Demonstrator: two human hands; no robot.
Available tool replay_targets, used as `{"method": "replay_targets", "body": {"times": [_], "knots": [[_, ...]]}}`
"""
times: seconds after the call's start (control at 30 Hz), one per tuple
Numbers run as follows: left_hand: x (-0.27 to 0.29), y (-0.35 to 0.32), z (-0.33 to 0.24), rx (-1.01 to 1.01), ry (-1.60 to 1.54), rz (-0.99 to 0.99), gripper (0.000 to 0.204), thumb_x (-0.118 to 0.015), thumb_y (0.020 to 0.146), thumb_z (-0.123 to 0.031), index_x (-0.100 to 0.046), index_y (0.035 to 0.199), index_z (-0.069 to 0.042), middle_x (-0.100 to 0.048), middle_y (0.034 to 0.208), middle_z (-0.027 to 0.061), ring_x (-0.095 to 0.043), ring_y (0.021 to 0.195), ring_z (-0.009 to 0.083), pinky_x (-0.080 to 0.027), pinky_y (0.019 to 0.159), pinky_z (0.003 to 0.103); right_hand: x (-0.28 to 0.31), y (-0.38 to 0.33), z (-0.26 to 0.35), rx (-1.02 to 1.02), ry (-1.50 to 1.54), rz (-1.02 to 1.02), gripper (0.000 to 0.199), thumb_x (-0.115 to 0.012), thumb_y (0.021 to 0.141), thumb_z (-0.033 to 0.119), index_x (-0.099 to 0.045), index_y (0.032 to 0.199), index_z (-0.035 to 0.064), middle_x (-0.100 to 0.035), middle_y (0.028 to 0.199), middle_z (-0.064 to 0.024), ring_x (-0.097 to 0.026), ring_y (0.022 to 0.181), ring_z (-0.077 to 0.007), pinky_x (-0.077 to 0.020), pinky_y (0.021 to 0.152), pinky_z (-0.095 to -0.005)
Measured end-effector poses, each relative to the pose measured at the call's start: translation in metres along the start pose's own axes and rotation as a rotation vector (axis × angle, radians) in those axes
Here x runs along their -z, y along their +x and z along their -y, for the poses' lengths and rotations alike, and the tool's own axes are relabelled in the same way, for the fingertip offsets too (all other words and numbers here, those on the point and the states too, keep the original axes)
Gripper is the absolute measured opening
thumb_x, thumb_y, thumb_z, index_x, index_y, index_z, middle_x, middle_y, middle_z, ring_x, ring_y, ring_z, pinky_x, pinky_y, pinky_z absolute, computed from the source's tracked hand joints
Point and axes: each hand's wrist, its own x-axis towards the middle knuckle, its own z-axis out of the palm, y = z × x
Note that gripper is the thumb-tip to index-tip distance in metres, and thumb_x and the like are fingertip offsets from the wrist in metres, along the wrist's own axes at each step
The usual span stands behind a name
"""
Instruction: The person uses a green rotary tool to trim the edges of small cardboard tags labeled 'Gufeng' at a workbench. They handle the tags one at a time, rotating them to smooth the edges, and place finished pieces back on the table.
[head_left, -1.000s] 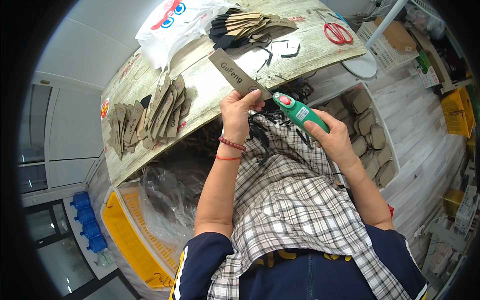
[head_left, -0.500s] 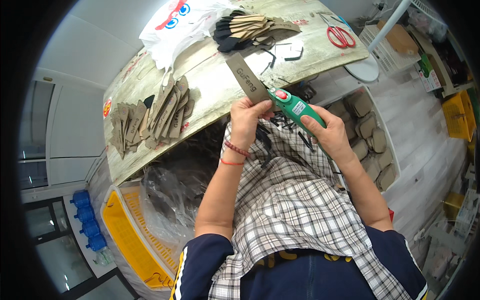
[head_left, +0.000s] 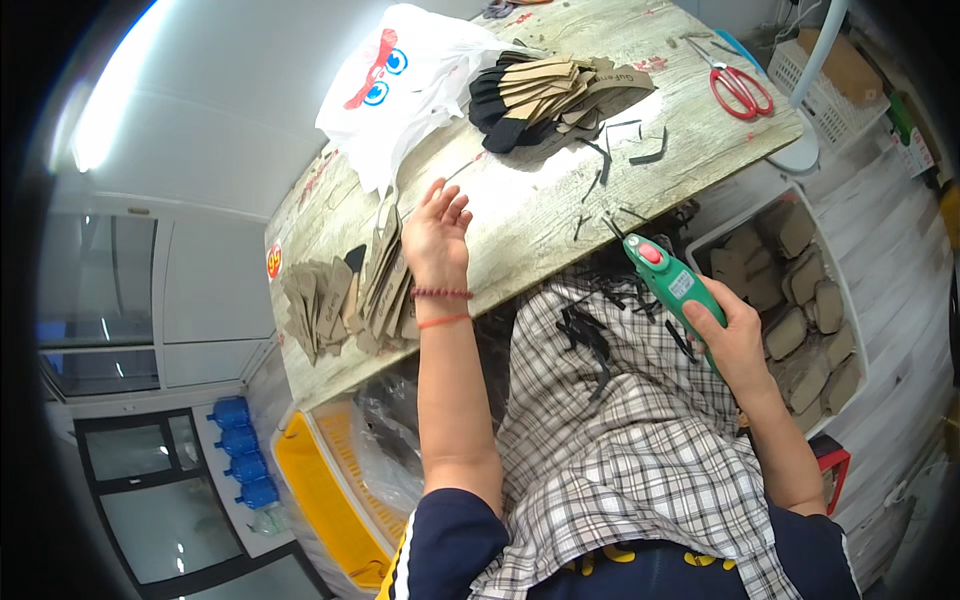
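My right hand (head_left: 735, 335) is wrapped round a green handheld electric tool (head_left: 668, 280) with a red button and a thin dark tip, which points toward the table's near edge. Over the table, my left hand (head_left: 437, 235) is raised with its fingers loosely spread and nothing seen in them. Just beside its wrist lies a stack of flat brown printed strips (head_left: 383, 285), partly hidden by that forearm. Left of it is a second pile of brown strips (head_left: 315, 310). Black offcuts (head_left: 585, 335) lie scattered on the checked apron (head_left: 610, 420) over my lap.
On the table (head_left: 540, 215) are a white plastic bag (head_left: 415, 85), a fan of brown and black strips (head_left: 545, 95), red-handled scissors (head_left: 740, 92) and black scraps (head_left: 648, 147). A bin of brown pads (head_left: 800, 270) stands right; a yellow basket (head_left: 320, 500) is lower left.
My left hand has let go of the brown strip it held at the tool's tip and moved left to the stacks. The tool stays in my right hand. The whole view has shifted.
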Motion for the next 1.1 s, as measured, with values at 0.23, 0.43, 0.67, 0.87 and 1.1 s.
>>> {"method": "replay_targets", "body": {"times": [0.23,0.43,0.67,0.87,1.1], "knots": [[-0.041,0.166,-0.027,-0.457,1.697,-0.238,0.046,-0.042,0.080,-0.008,-0.056,0.122,0.003,-0.062,0.112,0.0287,-0.058,0.110,0.0419,-0.046,0.093,0.045,0.009,0.018,0.002,-0.093,0.001,0.013,0.044,-0.068,0.087,0.025,-0.058,0.121,-0.0016,-0.061,0.077,-0.0022,-0.050,0.060,-0.0043,-0.0408,0.052,-0.0212],[-0.025,0.227,-0.072,-0.837,1.490,-0.348,0.046,-0.047,0.080,-0.004,-0.055,0.125,0.000,-0.069,0.096,0.0185,-0.066,0.095,0.0298,-0.049,0.083,0.037,0.018,0.036,0.005,-0.131,0.019,0.069,0.053,-0.068,0.087,0.036,-0.057,0.122,-0.0034,-0.066,0.101,-0.0115,-0.060,0.090,-0.0148,-0.0478,0.081,-0.0275],[-0.074,0.175,-0.053,-0.211,1.588,0.140,0.021,-0.066,0.082,-0.013,-0.068,0.095,0.003,-0.069,0.078,0.0095,-0.064,0.058,0.0168,-0.050,0.054,0.027,0.022,0.044,0.003,-0.099,0.054,0.050,0.054,-0.068,0.088,0.036,-0.055,0.123,-0.0032,-0.063,0.090,-0.0053,-0.054,0.072,-0.0082,-0.0457,0.067,-0.0232],[-0.149,0.116,0.002,-1.154,1.484,0.435,0.041,-0.069,0.081,-0.038,-0.068,0.111,-0.010,-0.065,0.109,0.0075,-0.056,0.104,0.0243,-0.038,0.091,0.038,0.023,0.037,0.006,-0.163,0.129,0.018,0.046,-0.069,0.088,0.026,-0.056,0.123,-0.0018,-0.061,0.085,-0.0016,-0.050,0.067,-0.0048,-0.0426,0.060,-0.0204],[-0.174,0.123,0.048,-0.910,1.756,0.619,0.057,-0.051,0.087,-0.060,-0.064,0.117,-0.014,-0.061,0.123,0.0081,-0.041,0.130,0.0300,-0.015,0.111,0.054,0.022,0.018,0.001,-0.113,0.132,-0.006,0.048,-0.069,0.088,0.030,-0.057,0.123,-0.0012,-0.061,0.080,-0.0009,-0.051,0.064,-0.0050,-0.0426,0.056,-0.0210]]}}
